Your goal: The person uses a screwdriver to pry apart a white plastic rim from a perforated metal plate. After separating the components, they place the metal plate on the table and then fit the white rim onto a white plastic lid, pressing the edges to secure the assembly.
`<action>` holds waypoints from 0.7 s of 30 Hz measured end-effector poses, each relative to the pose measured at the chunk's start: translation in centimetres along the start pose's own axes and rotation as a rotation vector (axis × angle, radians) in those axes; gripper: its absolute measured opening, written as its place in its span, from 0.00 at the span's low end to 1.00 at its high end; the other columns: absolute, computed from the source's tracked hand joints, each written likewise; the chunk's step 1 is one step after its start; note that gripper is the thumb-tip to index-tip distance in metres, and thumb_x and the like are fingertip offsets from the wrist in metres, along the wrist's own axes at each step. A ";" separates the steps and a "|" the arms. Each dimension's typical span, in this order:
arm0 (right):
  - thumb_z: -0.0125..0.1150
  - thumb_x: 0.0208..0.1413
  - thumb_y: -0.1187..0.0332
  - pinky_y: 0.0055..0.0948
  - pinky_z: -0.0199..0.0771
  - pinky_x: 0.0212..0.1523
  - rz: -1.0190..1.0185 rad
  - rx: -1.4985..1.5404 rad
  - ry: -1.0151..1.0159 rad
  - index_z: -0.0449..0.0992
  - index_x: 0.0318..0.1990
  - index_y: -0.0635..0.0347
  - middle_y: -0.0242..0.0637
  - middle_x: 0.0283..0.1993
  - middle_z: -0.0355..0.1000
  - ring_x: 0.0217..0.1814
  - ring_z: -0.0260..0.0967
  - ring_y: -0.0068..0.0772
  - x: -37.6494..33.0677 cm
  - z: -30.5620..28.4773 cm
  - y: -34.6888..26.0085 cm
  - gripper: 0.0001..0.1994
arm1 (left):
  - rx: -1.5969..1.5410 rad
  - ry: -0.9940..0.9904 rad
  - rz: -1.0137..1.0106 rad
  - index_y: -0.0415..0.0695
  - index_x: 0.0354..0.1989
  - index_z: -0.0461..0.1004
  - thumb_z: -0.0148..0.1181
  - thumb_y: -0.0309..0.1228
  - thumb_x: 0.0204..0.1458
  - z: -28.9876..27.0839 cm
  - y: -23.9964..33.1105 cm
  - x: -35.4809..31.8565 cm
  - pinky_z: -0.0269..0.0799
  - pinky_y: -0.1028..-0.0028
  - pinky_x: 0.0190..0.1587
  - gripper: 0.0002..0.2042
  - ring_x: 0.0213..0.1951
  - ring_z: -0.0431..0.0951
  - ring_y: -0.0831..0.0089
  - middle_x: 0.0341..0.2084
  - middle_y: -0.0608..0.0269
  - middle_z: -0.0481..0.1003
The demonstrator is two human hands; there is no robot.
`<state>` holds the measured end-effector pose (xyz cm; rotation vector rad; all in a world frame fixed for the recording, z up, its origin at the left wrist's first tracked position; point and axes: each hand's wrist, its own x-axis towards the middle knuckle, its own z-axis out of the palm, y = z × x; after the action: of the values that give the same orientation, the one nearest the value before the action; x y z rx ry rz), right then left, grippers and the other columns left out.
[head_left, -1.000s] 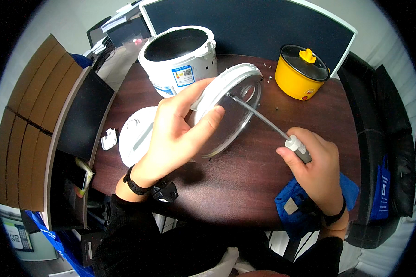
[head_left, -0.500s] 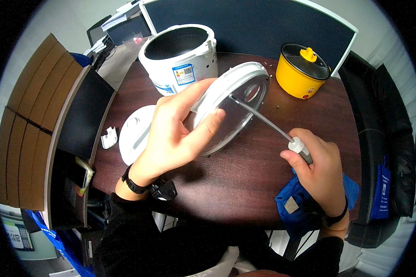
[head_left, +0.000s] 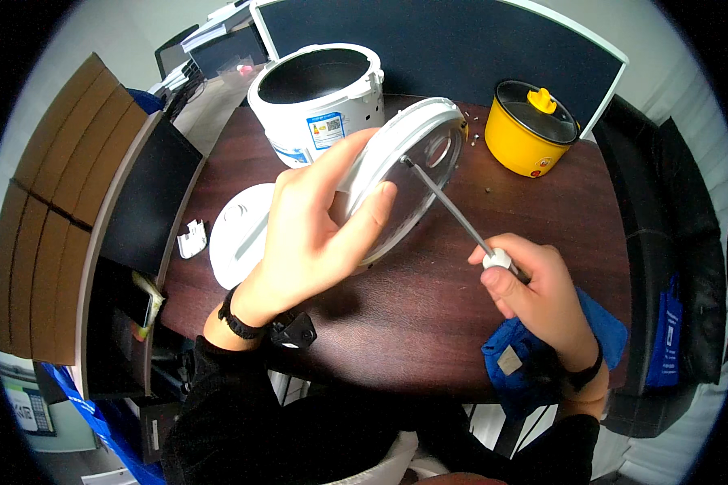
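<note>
My left hand (head_left: 315,218) grips the rim of a round white rice cooker lid (head_left: 387,144), holding it tilted above the table. The lid's glossy inner side faces right. In my right hand (head_left: 534,283) is a screwdriver (head_left: 453,208) with a white and grey handle. Its tip meets the lid's inner face near the middle. Behind the lid stands the white rice cooker body (head_left: 344,105), with its top uncovered and a dark inside. A smooth white cover (head_left: 239,234) lies on the table left of my left hand.
A yellow electric pot (head_left: 519,137) with a dark lid stands at the back right. Small bits lie near it. A small white plastic part (head_left: 192,239) is at the left, a blue cloth (head_left: 607,327) under my right wrist. A dark partition (head_left: 453,52) borders the back.
My right hand and the screwdriver handle have shifted left, so the shaft stands steeper. The lid has moved slightly up and to the left, with its tilt a little changed.
</note>
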<state>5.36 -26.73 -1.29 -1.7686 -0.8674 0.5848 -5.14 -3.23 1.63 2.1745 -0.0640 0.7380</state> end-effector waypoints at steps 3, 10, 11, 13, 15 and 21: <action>0.67 0.53 0.64 0.28 0.68 0.27 -0.138 -0.213 0.105 0.74 0.39 0.66 0.42 0.24 0.70 0.25 0.71 0.31 0.0 -0.6 -0.2 0.14 | -0.093 -0.038 -0.021 0.32 0.51 0.71 0.59 0.30 0.54 -0.1 -0.5 0.3 0.76 0.73 0.37 0.18 0.34 0.82 0.70 0.33 0.50 0.80; 0.71 0.46 0.60 0.36 0.73 0.30 -0.460 -0.850 0.452 0.74 0.38 0.59 0.41 0.31 0.73 0.31 0.74 0.46 -0.5 -0.7 -0.2 0.17 | -0.147 -0.143 -0.078 0.32 0.51 0.71 0.58 0.30 0.55 -0.2 -0.8 0.2 0.74 0.73 0.39 0.18 0.36 0.79 0.73 0.34 0.51 0.79; 0.71 0.46 0.59 0.36 0.72 0.30 -0.451 -0.873 0.451 0.74 0.38 0.59 0.40 0.30 0.73 0.31 0.73 0.45 -0.7 -0.6 -0.3 0.17 | -0.126 -0.157 -0.081 0.32 0.51 0.71 0.58 0.30 0.55 -0.2 -0.8 0.2 0.74 0.73 0.38 0.18 0.36 0.79 0.73 0.33 0.51 0.79; 0.71 0.45 0.59 0.37 0.72 0.29 -0.433 -0.917 0.448 0.74 0.38 0.58 0.39 0.30 0.72 0.30 0.72 0.44 -1.0 -0.3 -0.4 0.17 | -0.086 -0.139 -0.046 0.32 0.51 0.71 0.58 0.30 0.55 0.0 -1.1 0.2 0.74 0.73 0.36 0.18 0.33 0.80 0.73 0.31 0.52 0.79; 0.71 0.45 0.59 0.37 0.71 0.29 -0.417 -0.983 0.455 0.73 0.38 0.58 0.38 0.29 0.71 0.30 0.71 0.43 -1.3 -0.2 -0.7 0.17 | -0.069 -0.141 -0.045 0.33 0.51 0.71 0.58 0.30 0.55 0.2 -1.2 0.3 0.74 0.73 0.34 0.18 0.30 0.80 0.71 0.29 0.52 0.79; 0.70 0.46 0.58 0.35 0.71 0.27 -0.412 -1.071 0.476 0.73 0.38 0.58 0.38 0.29 0.71 0.29 0.71 0.42 -1.3 0.5 -0.1 0.18 | 0.074 -0.110 -0.027 0.32 0.50 0.70 0.59 0.29 0.53 0.9 -1.0 0.0 0.73 0.70 0.28 0.18 0.23 0.81 0.62 0.21 0.48 0.76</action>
<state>4.13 -27.40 -1.38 -2.3842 -1.2527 -0.7000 -4.42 -3.22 0.48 2.2815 -0.0651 0.6135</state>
